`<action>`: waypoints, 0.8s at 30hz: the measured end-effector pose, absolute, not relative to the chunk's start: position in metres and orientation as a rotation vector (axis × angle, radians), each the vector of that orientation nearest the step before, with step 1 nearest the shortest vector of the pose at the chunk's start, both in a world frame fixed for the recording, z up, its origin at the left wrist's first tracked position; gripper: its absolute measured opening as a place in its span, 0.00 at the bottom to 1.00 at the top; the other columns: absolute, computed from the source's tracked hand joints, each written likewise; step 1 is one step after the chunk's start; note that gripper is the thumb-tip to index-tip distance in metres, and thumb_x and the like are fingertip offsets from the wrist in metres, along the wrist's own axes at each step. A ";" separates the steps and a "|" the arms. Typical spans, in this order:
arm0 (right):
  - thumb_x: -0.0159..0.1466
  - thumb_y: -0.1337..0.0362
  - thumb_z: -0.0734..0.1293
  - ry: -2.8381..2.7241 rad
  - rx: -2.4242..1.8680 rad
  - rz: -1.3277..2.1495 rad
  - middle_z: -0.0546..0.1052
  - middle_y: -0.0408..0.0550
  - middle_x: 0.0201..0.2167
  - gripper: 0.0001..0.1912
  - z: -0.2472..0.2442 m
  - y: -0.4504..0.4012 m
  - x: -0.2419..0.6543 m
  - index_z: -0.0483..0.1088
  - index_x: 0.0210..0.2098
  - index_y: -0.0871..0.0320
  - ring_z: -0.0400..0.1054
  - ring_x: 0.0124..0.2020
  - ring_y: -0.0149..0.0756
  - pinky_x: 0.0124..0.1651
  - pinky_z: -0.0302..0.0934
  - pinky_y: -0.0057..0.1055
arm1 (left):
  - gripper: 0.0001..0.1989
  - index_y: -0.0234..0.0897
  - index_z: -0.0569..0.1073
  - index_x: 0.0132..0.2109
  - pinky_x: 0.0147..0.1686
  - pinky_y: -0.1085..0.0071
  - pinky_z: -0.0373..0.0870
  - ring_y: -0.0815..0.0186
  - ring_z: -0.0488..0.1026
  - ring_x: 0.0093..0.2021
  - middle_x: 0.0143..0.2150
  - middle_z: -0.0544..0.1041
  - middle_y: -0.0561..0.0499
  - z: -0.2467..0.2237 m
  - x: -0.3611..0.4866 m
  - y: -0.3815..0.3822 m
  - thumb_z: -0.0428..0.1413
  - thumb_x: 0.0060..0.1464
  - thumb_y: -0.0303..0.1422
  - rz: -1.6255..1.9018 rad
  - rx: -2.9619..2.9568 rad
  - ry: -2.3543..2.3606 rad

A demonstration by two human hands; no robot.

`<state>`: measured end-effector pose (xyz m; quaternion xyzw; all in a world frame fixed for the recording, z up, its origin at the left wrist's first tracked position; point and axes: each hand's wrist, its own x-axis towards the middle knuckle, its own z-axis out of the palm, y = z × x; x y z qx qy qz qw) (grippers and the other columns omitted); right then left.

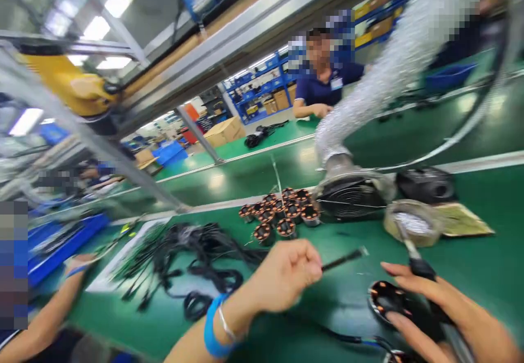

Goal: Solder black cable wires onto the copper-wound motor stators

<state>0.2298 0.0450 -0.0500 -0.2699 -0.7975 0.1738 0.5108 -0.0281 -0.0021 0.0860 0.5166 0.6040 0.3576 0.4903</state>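
Observation:
My left hand (286,273), with a blue wristband, pinches a thin black strip (344,259) that points right. My right hand (442,308) holds a dark soldering iron (423,269), its tip near a round tin (413,224). The right thumb and fingers are also around a round black part with copper windings (387,297) on the green bench. Part of another wound ring (399,356) shows at the bottom edge, near a black cable (344,338) with coloured wires. Several copper-wound rings (286,227) stand in a group beyond my left hand.
Black cables (204,259) lie in a pile at left. Behind the rings, a fume hose (368,90) hangs down to a black round grille (352,196). A co-worker's hand (79,259) is beside a blue tray (69,248); another person (321,84) sits across the bench.

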 end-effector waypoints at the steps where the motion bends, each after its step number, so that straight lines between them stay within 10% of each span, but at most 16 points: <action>1: 0.64 0.60 0.69 -1.923 -0.674 0.400 0.79 0.51 0.47 0.17 -0.037 0.041 0.228 0.70 0.51 0.56 0.78 0.41 0.41 0.45 0.75 0.30 | 0.19 0.34 0.70 0.30 0.22 0.75 0.49 0.74 0.53 0.22 0.21 0.61 0.59 0.069 -0.017 0.001 0.62 0.51 0.46 0.780 1.330 1.412; 15: 0.65 0.73 0.63 -1.880 -0.571 0.601 0.78 0.40 0.35 0.14 0.015 0.037 0.201 0.65 0.48 0.53 0.75 0.33 0.26 0.40 0.70 0.17 | 0.21 0.36 0.73 0.39 0.41 0.70 0.61 0.64 0.65 0.39 0.36 0.69 0.50 0.044 0.004 0.013 0.41 0.69 0.42 0.697 1.898 1.246; 24: 0.65 0.70 0.64 -1.813 -0.675 0.695 0.76 0.39 0.33 0.14 0.007 0.040 0.189 0.64 0.49 0.52 0.74 0.27 0.25 0.34 0.71 0.16 | 0.24 0.38 0.62 0.36 0.23 0.75 0.57 0.72 0.62 0.22 0.27 0.69 0.54 0.014 0.003 0.016 0.43 0.64 0.55 0.628 1.376 1.006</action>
